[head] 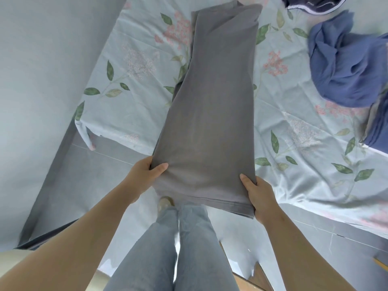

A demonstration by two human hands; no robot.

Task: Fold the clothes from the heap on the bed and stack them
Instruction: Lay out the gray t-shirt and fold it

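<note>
A long grey garment [212,106], folded into a narrow strip, stretches from the far part of the bed toward me. Its near end hangs past the bed's edge. My left hand [147,175] grips the near left corner, thumb on top. My right hand [259,196] grips the near right edge, thumb on top of the cloth. A crumpled blue garment [346,66] lies on the bed at the right. A dark garment with a white stripe [315,4] lies at the top right.
The bed has a pale green floral sheet [130,97]; its near edge runs diagonally in front of me. A folded blue item [378,131] sits at the right edge. A grey wall [42,80] stands to the left. My jeans [178,248] and a shoe [164,203] are below.
</note>
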